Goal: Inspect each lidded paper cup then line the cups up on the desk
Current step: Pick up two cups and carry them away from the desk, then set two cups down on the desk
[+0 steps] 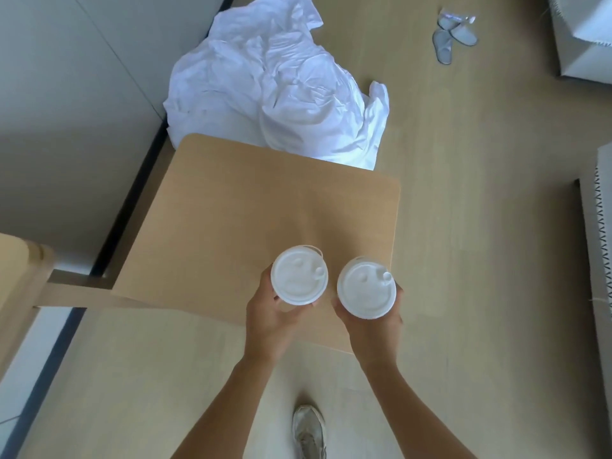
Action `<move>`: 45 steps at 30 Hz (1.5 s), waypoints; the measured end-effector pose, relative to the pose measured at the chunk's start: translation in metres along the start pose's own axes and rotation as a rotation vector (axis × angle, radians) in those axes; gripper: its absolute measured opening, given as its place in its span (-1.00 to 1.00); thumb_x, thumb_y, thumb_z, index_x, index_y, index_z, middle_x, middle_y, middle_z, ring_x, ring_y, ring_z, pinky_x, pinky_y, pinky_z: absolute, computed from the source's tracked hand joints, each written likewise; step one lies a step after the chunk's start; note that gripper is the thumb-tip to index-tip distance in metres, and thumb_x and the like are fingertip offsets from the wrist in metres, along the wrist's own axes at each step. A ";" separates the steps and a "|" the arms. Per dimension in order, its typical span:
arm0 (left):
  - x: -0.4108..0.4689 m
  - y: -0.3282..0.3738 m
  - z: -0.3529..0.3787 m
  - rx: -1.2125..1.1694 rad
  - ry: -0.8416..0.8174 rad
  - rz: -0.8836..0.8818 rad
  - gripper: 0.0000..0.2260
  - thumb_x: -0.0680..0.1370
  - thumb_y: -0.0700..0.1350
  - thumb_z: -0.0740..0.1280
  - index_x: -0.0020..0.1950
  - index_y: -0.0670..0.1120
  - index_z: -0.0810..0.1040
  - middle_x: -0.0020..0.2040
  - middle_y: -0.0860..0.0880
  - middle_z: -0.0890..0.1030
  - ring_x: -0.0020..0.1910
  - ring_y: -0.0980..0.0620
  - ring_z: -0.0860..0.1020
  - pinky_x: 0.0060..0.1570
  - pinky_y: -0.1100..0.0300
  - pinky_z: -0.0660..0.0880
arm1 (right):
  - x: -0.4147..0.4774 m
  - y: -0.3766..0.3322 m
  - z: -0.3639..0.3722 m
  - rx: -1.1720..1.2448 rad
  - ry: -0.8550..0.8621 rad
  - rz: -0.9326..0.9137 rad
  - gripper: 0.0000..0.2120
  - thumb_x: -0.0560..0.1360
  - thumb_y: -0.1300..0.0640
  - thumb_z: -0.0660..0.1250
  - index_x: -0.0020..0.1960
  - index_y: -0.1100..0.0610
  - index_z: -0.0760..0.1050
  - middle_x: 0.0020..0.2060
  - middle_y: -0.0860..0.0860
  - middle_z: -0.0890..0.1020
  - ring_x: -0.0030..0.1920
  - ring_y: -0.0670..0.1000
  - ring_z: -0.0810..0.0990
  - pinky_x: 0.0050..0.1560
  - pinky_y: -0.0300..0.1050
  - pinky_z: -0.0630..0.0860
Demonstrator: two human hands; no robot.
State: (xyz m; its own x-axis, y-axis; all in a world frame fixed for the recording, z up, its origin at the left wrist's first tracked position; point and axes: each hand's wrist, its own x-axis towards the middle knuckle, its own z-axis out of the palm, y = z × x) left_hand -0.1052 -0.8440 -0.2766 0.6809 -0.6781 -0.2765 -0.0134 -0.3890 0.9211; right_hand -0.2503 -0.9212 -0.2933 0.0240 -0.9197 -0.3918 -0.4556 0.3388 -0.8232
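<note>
Now both cups are up in the air over the near right part of the desk (251,207), one in each hand, neither touching the wood. Left hand (271,314) is wrapped around the left cup (299,274) from below, fingers curled snug against its sides; right hand (372,321) grips the right cup (366,286) the same way, fingers closed around the body beneath the lid. Both white plastic lids are pressed on, each with a small raised sip plug near its far right rim, so what is inside either cup cannot be told. The two cups sit just beside each other, a narrow gap between the lids, the right one nearer the desk's right edge. Beyond the desk's far edge a crumpled white sheet (281,94) lies heaped on the floor, with a pair of grey slippers (452,36) well apart to the right. A pale sneaker (308,432) shows on the floor between the forearms.
</note>
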 end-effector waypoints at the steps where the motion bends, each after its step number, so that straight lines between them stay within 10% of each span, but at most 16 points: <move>1: 0.002 -0.001 0.001 -0.005 0.001 -0.003 -0.33 0.35 -0.18 0.66 0.38 0.08 0.49 0.21 0.22 0.64 0.24 0.17 0.61 0.23 0.26 0.55 | 0.001 0.003 0.001 -0.004 0.000 0.006 -0.20 0.27 0.19 0.72 0.30 -0.16 0.33 0.11 -0.10 0.62 0.05 -0.25 0.58 -0.20 -0.58 0.43; 8: 0.004 -0.018 0.005 0.024 -0.009 -0.010 -0.38 0.37 -0.16 0.65 0.37 0.07 0.52 0.21 0.12 0.66 0.23 0.10 0.62 0.26 0.11 0.57 | 0.000 0.025 0.004 -0.096 -0.028 0.033 -0.10 0.27 0.16 0.72 0.47 -0.02 0.32 0.17 -0.12 0.58 0.12 -0.07 0.56 -0.07 -0.57 0.42; 12: -0.001 -0.021 -0.001 0.070 -0.033 -0.071 -0.28 0.35 -0.08 0.65 0.43 0.21 0.44 0.29 0.22 0.60 0.33 0.16 0.55 0.31 0.13 0.50 | -0.027 0.029 -0.004 -0.197 -0.076 0.014 0.05 0.27 0.03 0.71 0.59 -0.03 0.19 0.42 -0.09 0.50 0.42 0.01 0.45 0.42 0.00 0.41; 16: -0.020 -0.015 -0.021 0.224 -0.087 -0.229 -0.07 0.40 0.05 0.60 0.64 0.12 0.14 0.61 0.14 0.29 0.58 0.09 0.28 0.39 0.28 0.23 | -0.065 0.030 -0.008 -0.294 -0.126 -0.008 0.04 0.34 -0.08 0.65 0.63 0.02 0.14 0.53 0.02 0.41 0.53 0.08 0.36 0.49 0.07 0.36; 26: -0.170 0.016 -0.206 1.094 0.102 -0.168 -0.13 0.54 0.51 -0.12 0.64 0.01 -0.30 0.63 -0.10 -0.37 0.60 -0.22 -0.37 0.58 -0.28 -0.25 | -0.201 -0.092 0.041 -1.021 -0.606 -0.646 -0.07 0.43 -0.51 -0.29 0.66 -0.07 -0.37 0.64 0.27 -0.29 0.66 0.29 -0.28 0.62 0.27 -0.20; 36: -0.351 0.038 -0.413 0.939 0.605 -0.631 -0.11 0.50 0.54 -0.16 0.60 0.06 -0.45 0.58 -0.07 -0.51 0.61 -0.21 -0.38 0.55 -0.33 -0.27 | -0.419 -0.213 0.157 -1.171 -0.837 -1.323 -0.02 0.49 -0.58 -0.02 0.61 -0.17 -0.49 0.59 0.28 -0.44 0.62 0.30 -0.41 0.59 0.37 -0.22; 45: -0.546 -0.030 -0.520 0.760 0.868 -0.944 -0.04 0.43 0.59 -0.15 0.54 0.06 -0.52 0.63 -0.07 -0.41 0.64 -0.19 -0.32 0.56 -0.31 -0.21 | -0.634 -0.162 0.225 -1.128 -1.111 -1.627 0.16 0.37 -0.64 0.13 0.63 -0.12 -0.44 0.59 0.24 -0.46 0.63 0.29 -0.40 0.59 0.36 -0.23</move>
State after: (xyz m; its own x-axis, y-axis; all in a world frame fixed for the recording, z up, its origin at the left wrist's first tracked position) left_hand -0.0959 -0.1384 -0.0106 0.8646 0.4699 -0.1779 0.4868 -0.8711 0.0650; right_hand 0.0088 -0.3477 -0.0043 0.9160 0.3589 -0.1792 0.3114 -0.9178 -0.2463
